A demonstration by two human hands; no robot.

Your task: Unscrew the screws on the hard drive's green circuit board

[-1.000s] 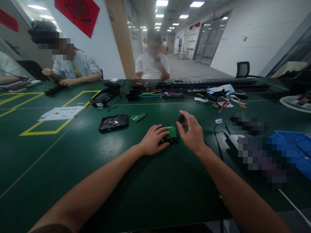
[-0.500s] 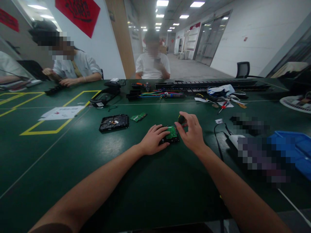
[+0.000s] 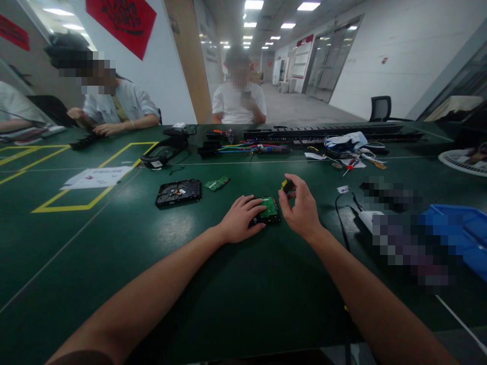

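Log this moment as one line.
left hand: flat on hard drive | right hand: gripping black-yellow screwdriver handle | second hard drive: left, untouched

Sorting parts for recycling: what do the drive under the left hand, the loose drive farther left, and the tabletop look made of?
Drive under the left hand: green circuit board on a dark, probably metal body. Loose drive: dark casing with a dull sheen, likely metal. Tabletop: smooth green mat, softly reflecting the lights, perhaps rubber or vinyl.
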